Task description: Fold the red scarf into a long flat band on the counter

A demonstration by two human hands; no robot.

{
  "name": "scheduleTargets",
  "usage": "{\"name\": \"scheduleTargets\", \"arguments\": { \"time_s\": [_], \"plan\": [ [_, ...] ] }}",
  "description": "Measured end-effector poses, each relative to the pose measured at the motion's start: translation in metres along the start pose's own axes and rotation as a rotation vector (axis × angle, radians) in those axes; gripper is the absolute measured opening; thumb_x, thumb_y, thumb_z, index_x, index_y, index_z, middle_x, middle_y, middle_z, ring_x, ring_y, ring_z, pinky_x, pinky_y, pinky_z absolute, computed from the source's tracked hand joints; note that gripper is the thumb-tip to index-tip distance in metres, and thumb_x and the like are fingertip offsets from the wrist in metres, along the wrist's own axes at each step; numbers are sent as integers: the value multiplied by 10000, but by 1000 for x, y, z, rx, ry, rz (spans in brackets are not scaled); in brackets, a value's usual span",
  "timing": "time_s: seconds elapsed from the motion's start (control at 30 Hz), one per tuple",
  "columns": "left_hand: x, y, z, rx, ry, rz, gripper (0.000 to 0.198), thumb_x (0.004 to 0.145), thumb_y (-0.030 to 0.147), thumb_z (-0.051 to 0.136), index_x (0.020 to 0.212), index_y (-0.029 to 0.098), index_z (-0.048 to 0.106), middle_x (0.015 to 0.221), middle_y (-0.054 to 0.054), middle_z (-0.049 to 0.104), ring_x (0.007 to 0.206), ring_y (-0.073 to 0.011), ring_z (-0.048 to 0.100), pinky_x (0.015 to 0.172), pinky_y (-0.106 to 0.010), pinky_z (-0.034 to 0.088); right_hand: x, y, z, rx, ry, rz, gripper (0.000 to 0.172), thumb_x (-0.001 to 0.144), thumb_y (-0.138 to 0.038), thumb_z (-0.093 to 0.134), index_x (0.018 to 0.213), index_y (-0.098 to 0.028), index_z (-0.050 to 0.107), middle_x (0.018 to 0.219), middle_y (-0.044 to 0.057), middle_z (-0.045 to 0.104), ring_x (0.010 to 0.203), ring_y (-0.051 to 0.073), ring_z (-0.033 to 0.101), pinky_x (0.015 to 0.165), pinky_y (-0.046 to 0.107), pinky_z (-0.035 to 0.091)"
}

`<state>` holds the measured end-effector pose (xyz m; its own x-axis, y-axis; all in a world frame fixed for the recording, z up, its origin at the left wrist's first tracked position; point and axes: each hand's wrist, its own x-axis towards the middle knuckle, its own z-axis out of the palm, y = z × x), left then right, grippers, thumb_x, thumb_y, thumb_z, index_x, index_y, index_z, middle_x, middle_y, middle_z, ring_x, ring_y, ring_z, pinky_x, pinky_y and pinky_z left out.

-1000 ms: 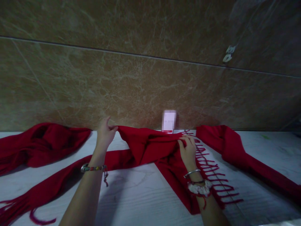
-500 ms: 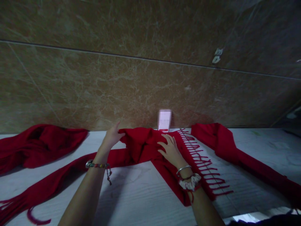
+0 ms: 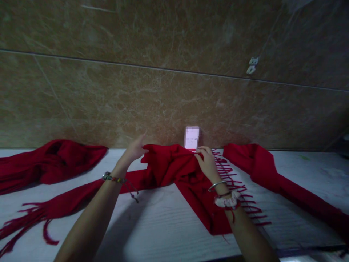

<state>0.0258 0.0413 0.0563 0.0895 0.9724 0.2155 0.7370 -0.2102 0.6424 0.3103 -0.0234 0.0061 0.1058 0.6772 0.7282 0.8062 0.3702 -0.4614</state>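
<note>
A red fringed scarf [image 3: 170, 163] lies bunched and folded on the pale surface in front of me. At its upper left edge is my left hand [image 3: 135, 150], its thumb closed on the cloth while one finger points out past it. My right hand [image 3: 207, 163] is curled on the upper right part of the same scarf, fingertips pinching the fabric near the fringe [image 3: 231, 180]. Cloth hides part of the left fingers' grip. A phone [image 3: 192, 137] with a lit screen leans against the wall just beyond the right fingertips.
Another red scarf [image 3: 65, 160] lies heaped at the left. More red cloth [image 3: 261, 165] stretches along the right side. A brown marbled wall [image 3: 122, 102] bounds the far edge of the pale wood-grain table [image 3: 163, 218]. Small white fittings [image 3: 252, 65] are fixed to the wall.
My right hand has moved up and right and closed on the scarf, gathering its upper edge. My left hand has shifted slightly right and up with its edge of cloth.
</note>
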Motion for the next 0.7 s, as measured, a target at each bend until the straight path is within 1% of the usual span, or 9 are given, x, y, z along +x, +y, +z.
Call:
{"name": "scheduleTargets", "arguments": {
  "time_s": [0.1, 0.17, 0.23, 0.3, 0.37, 0.43, 0.53, 0.6, 0.7],
  "plan": [
    [5, 1, -19, 96, 176, -23, 707, 657, 163, 615, 1326, 133, 386, 757, -35, 663, 770, -203, 631, 713, -274, 466, 13, 18, -8, 18, 144, 104, 105, 742, -213, 494, 684, -199, 580, 791, 50, 560, 803, 199, 537, 803, 402, 450],
    [4, 1, -23, 84, 223, -18, 663, 703, 178, 587, 1331, 154, 377, 776, -38, 671, 758, -187, 632, 699, -257, 460, 19, 27, -11, 11, 161, 132, 119, 735, -224, 483, 660, -197, 572, 728, 44, 545, 761, 205, 529, 773, 418, 455],
    [1, 1, -16, 34, 154, -21, 634, 754, 200, 538, 1351, 135, 335, 744, -44, 672, 684, -171, 630, 637, -241, 456, 21, 28, -12, 9, 145, 128, 121, 725, -204, 470, 666, -196, 575, 720, 47, 539, 757, 210, 530, 778, 430, 452],
    [-4, 3, -6, -17, -25, -35, 660, 782, 240, 513, 1378, 98, 266, 652, -32, 655, 595, -168, 616, 565, -233, 441, 18, 21, -10, 12, 109, 82, 150, 719, -164, 448, 725, -195, 595, 798, 60, 552, 821, 211, 538, 827, 424, 441],
    [-12, 5, 4, -22, -214, -34, 737, 765, 292, 549, 1390, 77, 223, 554, 1, 623, 541, -177, 600, 530, -232, 421, 9, 10, -8, 9, 23, -23, 211, 734, -142, 434, 833, -200, 611, 938, 75, 551, 933, 209, 530, 890, 419, 420],
    [-21, 9, 9, 30, -322, -4, 802, 702, 301, 621, 1383, 96, 252, 527, 21, 618, 545, -189, 603, 542, -234, 411, -3, -2, -6, -14, -113, -150, 241, 768, -163, 452, 945, -209, 609, 1069, 86, 528, 1041, 218, 494, 938, 437, 394],
    [-34, 17, 14, 105, -349, 55, 799, 656, 293, 661, 1361, 140, 318, 615, 0, 666, 612, -205, 629, 580, -236, 407, -19, -11, -2, -100, -287, -260, 282, 778, -243, 541, 1054, -216, 591, 1195, 106, 495, 1157, 268, 419, 979, 517, 336],
    [-41, 23, 21, 128, -340, 91, 831, 658, 292, 661, 1378, 137, 277, 686, -24, 684, 663, -211, 639, 598, -238, 408, -26, -13, -1, -160, -336, -274, 328, 758, -264, 589, 1082, -213, 586, 1240, 118, 477, 1194, 294, 385, 991, 563, 295],
    [-46, 29, 37, 145, -350, 165, 901, 655, 236, 661, 1408, 124, 178, 750, -35, 689, 708, -201, 638, 619, -235, 413, -29, -13, -4, -199, -367, -281, 333, 748, -269, 616, 1074, -208, 597, 1262, 125, 467, 1219, 295, 359, 1007, 574, 263]
  ]
}}
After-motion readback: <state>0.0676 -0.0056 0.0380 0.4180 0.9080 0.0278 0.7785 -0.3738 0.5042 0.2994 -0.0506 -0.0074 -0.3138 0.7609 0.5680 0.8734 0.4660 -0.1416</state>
